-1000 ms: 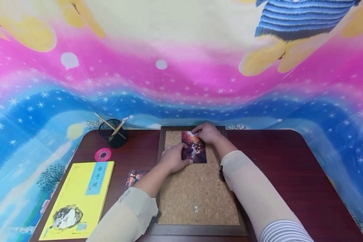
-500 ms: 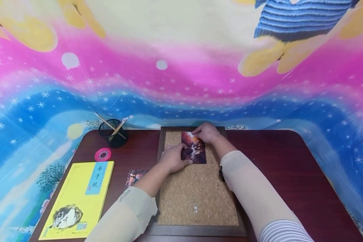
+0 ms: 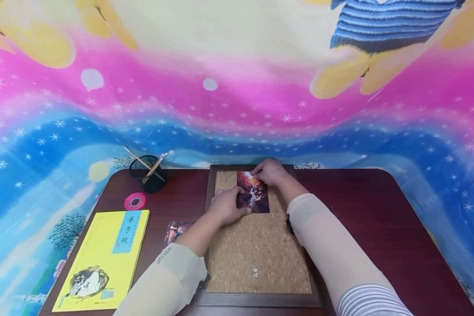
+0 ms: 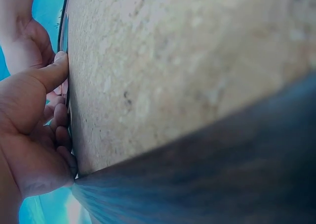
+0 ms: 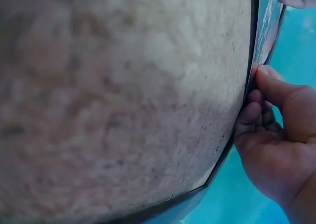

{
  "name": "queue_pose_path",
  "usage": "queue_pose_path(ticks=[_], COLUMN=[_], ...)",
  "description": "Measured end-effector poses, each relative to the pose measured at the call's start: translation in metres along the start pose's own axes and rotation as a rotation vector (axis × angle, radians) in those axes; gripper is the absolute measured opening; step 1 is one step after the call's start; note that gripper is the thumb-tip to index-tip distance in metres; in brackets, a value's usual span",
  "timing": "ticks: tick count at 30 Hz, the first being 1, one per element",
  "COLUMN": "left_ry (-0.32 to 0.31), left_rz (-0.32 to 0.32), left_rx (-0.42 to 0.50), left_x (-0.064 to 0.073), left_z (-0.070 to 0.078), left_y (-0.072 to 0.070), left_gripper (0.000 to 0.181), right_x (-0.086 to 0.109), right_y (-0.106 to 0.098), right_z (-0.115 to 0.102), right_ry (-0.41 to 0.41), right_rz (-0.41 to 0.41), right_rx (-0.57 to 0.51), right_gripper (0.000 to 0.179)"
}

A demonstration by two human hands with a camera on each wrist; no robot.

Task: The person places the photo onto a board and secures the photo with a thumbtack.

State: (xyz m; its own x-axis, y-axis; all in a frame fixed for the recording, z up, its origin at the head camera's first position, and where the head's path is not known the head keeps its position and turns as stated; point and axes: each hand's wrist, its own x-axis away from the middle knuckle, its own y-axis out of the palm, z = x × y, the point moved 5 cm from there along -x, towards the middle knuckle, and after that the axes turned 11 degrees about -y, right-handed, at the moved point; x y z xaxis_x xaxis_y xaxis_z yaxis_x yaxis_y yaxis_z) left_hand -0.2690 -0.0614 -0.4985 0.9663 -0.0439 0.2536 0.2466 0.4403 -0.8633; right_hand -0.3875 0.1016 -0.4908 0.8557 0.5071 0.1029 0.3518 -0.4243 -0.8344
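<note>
One backdrop (image 3: 237, 103) behind everything, cream over pink over blue, scattered with white snowflakes. Before it, a dark red-brown table (image 3: 363, 219) with rounded far corners. On that, a cork board (image 3: 260, 245) in a brown frame, reaching close to the table's far edge. Over its sides, two pale sleeves (image 3: 332, 237) coming in from below, with grey-and-white stripes higher on the right arm. At left on the table, a yellow book (image 3: 120, 263), cover up, with a blue label and a dark ink picture.

Left hand (image 3: 227, 206) at the near left part of a photo (image 3: 256, 199), thumb and forefinger apart, pressing rather than clamped. Right hand (image 3: 272, 172) at its upper right, thumb and forefinger tips close together; pinching or merely pressing, impossible to tell. Photo lying on the far part of the cork, orange above, dark below.

Near the table's far left corner, a black mesh cup (image 3: 156, 182). Between book and board, a second photo (image 3: 176, 229), partly hidden by the left arm. Just beyond the book, a pink tape roll (image 3: 142, 200). Leaning in the cup, thin sticks (image 3: 135, 156). Smallest, a white patch (image 3: 255, 272) on the near cork.
</note>
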Motion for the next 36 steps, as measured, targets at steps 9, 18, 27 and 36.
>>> queue_pose_path(ticks=[9,18,27,36], left_ry=[0.004,0.013,-0.002,0.027], left_rz=[0.007,0.009,0.029,0.035], left_rx=[-0.010,-0.003,-0.005,0.051], left_x=[-0.002,0.000,0.002,0.004], left_z=[0.001,0.000,0.004,0.001], left_y=[0.002,0.000,-0.003,-0.003], left_gripper=[0.065,0.064,0.065,0.067], right_x=[0.002,0.002,0.006,0.019], right_y=[0.003,0.001,-0.004,-0.005], right_z=[0.001,-0.001,0.000,0.007], right_ry=[-0.038,-0.027,-0.052,-0.025], right_rz=[0.052,0.024,0.045,0.095], right_rx=[-0.001,-0.005,-0.026,-0.120], right_gripper=[0.017,0.019,0.021,0.020])
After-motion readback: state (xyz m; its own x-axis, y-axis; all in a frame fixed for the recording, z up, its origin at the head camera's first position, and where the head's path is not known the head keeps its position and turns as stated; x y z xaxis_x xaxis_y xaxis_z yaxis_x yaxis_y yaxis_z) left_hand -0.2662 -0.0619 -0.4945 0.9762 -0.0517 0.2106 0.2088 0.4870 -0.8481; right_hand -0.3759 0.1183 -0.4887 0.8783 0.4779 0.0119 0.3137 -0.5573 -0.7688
